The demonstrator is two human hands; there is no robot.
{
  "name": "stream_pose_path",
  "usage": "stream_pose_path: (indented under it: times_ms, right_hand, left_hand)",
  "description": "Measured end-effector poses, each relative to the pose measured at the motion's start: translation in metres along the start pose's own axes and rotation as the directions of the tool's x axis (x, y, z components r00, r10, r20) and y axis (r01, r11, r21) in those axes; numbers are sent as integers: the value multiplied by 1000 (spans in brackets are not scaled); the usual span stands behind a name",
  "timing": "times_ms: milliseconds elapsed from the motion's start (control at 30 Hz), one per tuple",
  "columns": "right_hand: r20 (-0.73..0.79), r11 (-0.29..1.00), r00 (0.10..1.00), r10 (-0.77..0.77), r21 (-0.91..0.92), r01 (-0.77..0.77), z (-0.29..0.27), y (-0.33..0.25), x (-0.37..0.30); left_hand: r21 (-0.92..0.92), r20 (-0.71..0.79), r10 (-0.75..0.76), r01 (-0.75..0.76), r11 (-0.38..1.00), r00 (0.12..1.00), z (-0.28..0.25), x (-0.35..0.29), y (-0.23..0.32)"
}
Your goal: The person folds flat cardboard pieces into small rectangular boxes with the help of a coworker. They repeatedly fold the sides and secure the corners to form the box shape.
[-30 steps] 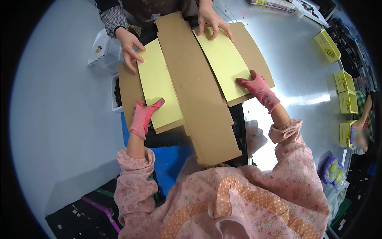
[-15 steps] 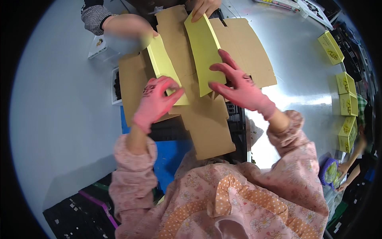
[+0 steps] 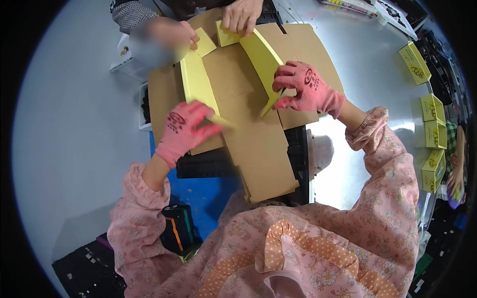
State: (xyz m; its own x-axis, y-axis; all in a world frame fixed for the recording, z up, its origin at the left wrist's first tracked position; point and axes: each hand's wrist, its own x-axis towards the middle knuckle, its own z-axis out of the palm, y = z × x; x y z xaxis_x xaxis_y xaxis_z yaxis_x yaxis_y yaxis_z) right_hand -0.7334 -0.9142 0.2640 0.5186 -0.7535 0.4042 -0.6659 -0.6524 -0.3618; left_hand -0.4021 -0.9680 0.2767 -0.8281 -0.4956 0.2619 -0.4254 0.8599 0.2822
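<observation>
Two yellow cardboard panels stand along an opened-out brown cardboard box [image 3: 241, 89]. My left hand [image 3: 184, 130], in a pink glove, grips the near end of the left yellow panel [image 3: 196, 82]; its short end flap, blurred, points inward. The gloved fingers of my right hand [image 3: 305, 88] close round the near end of the right yellow panel [image 3: 261, 54], whose end flap also turns inward. Across from me, a co-worker's right-side hand [image 3: 242, 16] holds that panel's far end. The co-worker's other hand [image 3: 191, 37], partly blurred, is at the left panel's far flap.
A metal table [image 3: 357, 59] extends to the right, with several yellow printed boxes [image 3: 415, 63] along its far side. Under the cardboard sits a black crate [image 3: 206, 166]. A white container [image 3: 124, 54] stands at left by the wall. Another person's arm [image 3: 458, 159] shows at far right.
The right panel has swung more upright, and the panels' end flaps now bend inward at both ends. My right hand has closed on its panel; my left has moved slightly left and down.
</observation>
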Motion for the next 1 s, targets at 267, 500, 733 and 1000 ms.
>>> stream_pose_path:
  times_ms: [267, 500, 733, 1000]
  right_hand:
    - [-143, 932, 972, 187, -288, -221, 50, -30, 28]
    - [-173, 912, 957, 231, -304, -275, 58, -45, 46]
    - [-198, 995, 980, 22, 96, -3, 35, -58, -37]
    - [199, 968, 954, -225, -68, 243, 57, -79, -90]
  left_hand:
    - [448, -42, -355, 335, 829, 934, 43, 52, 49]
    - [359, -132, -326, 352, 864, 936, 42, 48, 59]
    - [303, -203, -322, 372, 877, 925, 22, 40, 61]
    - [342, -118, -308, 330, 880, 944, 45, 31, 58]
